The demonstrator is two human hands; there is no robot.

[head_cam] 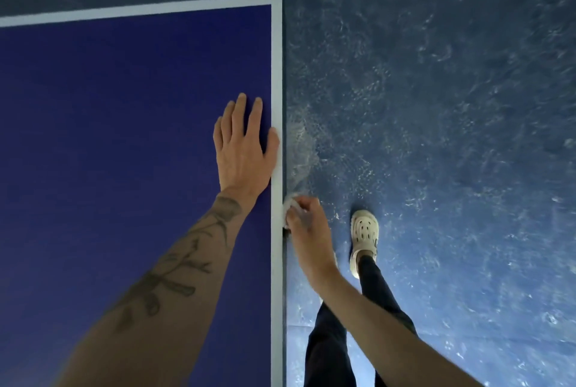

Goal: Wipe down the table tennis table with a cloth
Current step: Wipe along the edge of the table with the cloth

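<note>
While the left hand (pixel 243 149) rests flat on the tabletop (pixel 124 137), fingers straight, just inside its right edge, the right hand (pixel 308 227) curls its fingers (pixel 304 203) round the cloth (pixel 287 206), pressed to that edge's side face. The edge runs lengthwise away toward the far right corner, so the coming stroke likely follows it forward of the right hand.
</note>
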